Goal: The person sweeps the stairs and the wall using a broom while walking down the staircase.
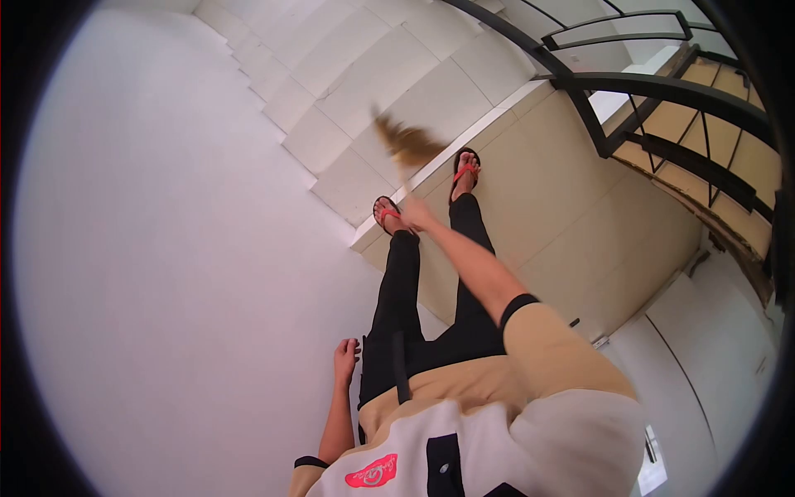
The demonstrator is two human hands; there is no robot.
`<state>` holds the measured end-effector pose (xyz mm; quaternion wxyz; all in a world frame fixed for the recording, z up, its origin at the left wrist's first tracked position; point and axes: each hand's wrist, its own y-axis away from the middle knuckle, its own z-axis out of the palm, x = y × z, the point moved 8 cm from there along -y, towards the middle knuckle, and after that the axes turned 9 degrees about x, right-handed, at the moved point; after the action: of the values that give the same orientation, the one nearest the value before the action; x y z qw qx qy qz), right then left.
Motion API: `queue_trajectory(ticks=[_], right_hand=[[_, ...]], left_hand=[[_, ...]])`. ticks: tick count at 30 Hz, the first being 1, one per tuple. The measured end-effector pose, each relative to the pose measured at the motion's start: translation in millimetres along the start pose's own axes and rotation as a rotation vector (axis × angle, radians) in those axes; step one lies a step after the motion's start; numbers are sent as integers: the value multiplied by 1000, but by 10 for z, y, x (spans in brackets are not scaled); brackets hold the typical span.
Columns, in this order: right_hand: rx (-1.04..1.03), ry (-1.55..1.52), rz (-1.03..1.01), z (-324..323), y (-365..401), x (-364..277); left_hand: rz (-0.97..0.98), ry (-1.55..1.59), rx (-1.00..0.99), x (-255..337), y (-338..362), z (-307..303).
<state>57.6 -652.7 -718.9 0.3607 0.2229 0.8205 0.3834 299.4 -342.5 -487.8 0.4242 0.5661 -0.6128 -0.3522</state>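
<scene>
Rt, landmark = the landing edge (502,117), the pale strip by the feet; near to far:

1. L hand (346,362): hangs by the L thigh, on the near side of the landing edge. Fingers loosely bent, not closed on anything; nothing seen in it. Well apart from the broom.

2. R hand (416,214): reaches down and fwd across the front of the body, near the landing edge by the L foot. Closed round the broom's handle; exact finger placement blurred. Clearly the nearer hand, w/ direct contact.

3. Sandals (387,214): red straps, one on each foot, both feet at the landing edge, legs apart. Tan landing floor (555,178) runs back from the edge on the person's R.

4. Broom (411,144): lies straight out from the R hand, away from the body. Long axis runs approx. fwd, handle end at the hand, brown bristles at the far end, fanned to the R. In view the bristles show past the landing edge, over the steps. Motion blur, so can't tell if they touch.

5. White steps (389,62): beyond the landing edge, leading away fwd. White wall (166,207) along the L side of the edge.

6. Dark railing (662,83): off the R end of the landing edge, w/ tan treads (675,124) seen thru it.
</scene>
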Motion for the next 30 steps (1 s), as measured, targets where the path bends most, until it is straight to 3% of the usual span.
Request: queue_trajectory(ticks=[2,4,6,8,11,14,16,18,20,22,24,25,26,27,29,30], right_hand=[[-317,-418,175,621,110,-56],[-317,-510,39,805,124,-79],[81,-138,-580,-440,1127,-1194],[84,193,-234,-548,1342,-760],[96,383,-67,-596,1705,-697],[207,425,-76,363,1207,-108],[-173,-502,195,659,815,-153],[-395,-899,322,728,800,-244],[-444,-767,276,345,981,-511],[-295,-498,156,26,1479,-647],[134,-28,-203,-101,1903,-610],[160,51,-204,-54,2129,-592],[74,87,-18,99,2245,-469],[68,149,-10,236,2271,-476],[-319,-312,320,747,1937,-340],[-534,-745,391,1254,1453,0]], left_hand=[[22,5,5,44,-38,-87],[47,20,12,131,-98,-183],[46,48,17,167,-158,-244],[47,78,11,201,-195,-219],[41,88,-6,222,-252,-154],[70,105,-25,262,-292,-113],[87,97,-14,271,-380,-129],[83,107,-5,241,-356,-134],[88,149,4,348,-335,-145],[87,164,15,368,-330,-141],[104,145,21,369,-340,-106],[117,109,22,335,-344,-112],[132,73,24,307,-358,-117],[135,32,33,293,-377,-126],[138,-52,56,229,-418,-162],[213,-133,89,217,-442,-208]])
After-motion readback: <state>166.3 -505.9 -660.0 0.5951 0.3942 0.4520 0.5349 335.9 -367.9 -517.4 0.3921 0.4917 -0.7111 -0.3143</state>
